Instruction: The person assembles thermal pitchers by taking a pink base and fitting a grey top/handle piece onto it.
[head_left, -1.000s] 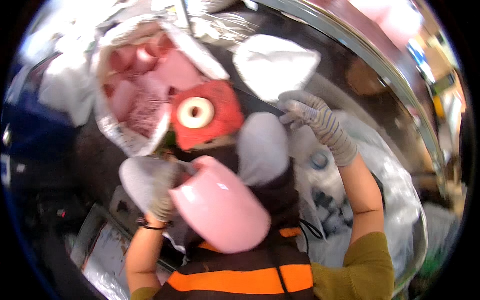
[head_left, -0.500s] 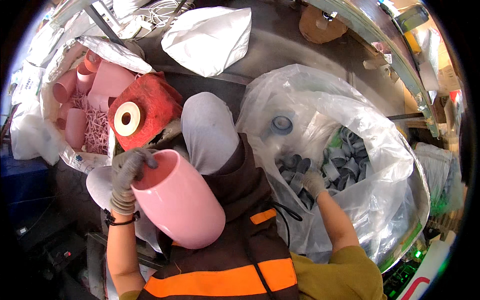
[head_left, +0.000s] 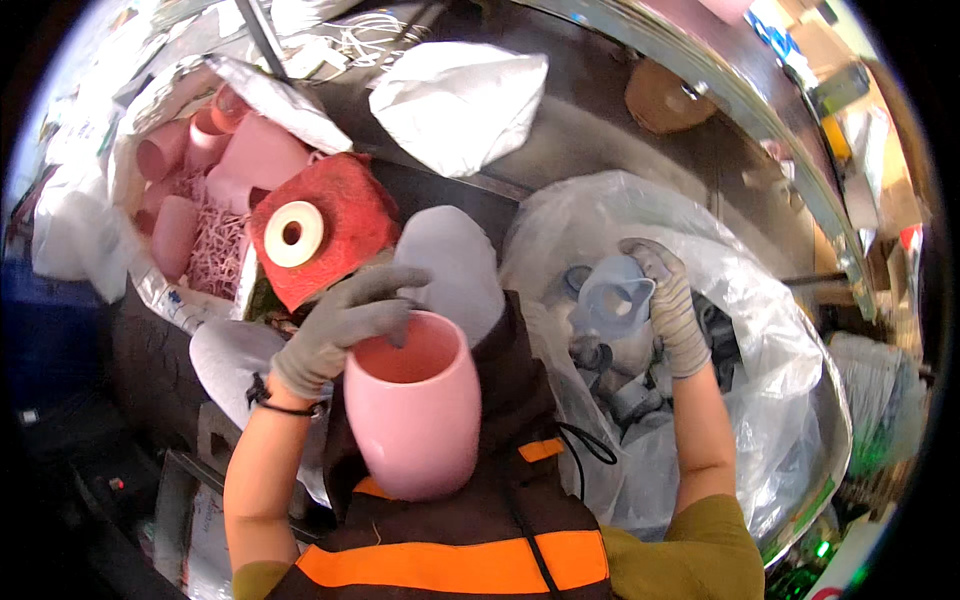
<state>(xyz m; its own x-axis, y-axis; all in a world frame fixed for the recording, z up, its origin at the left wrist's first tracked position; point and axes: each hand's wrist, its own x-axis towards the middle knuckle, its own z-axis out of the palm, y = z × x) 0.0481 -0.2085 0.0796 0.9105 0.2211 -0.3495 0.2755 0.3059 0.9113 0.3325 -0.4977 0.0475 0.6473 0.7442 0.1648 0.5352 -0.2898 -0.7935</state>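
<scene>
A smooth pink plastic vessel (head_left: 415, 430), shaped like a large tumbler, rests on my lap against my apron with its opening up. My gloved left hand (head_left: 350, 325) is at its left rim, some fingers reaching over the opening and one stretched out above it. My gloved right hand (head_left: 672, 305) is raised over a clear plastic bag and grips a grey-blue plastic ring-like part (head_left: 615, 297) with a hole and a curved flap. Under that hand, several dark grey curved parts (head_left: 640, 400) lie heaped in the bag.
The clear bag (head_left: 770, 440) lines a wide container at my right. At left, a white sack (head_left: 150, 265) holds pink vessels and shreds. A tape roll (head_left: 294, 234) lies on a red cloth (head_left: 345, 215). A white sheet bag (head_left: 460, 105) lies ahead; a metal frame (head_left: 720, 95) stands far right.
My right hand has lifted from the grey heap with the grey-blue part. The pink vessel has turned more upright, and my left hand's fingers have loosened and spread at its rim.
</scene>
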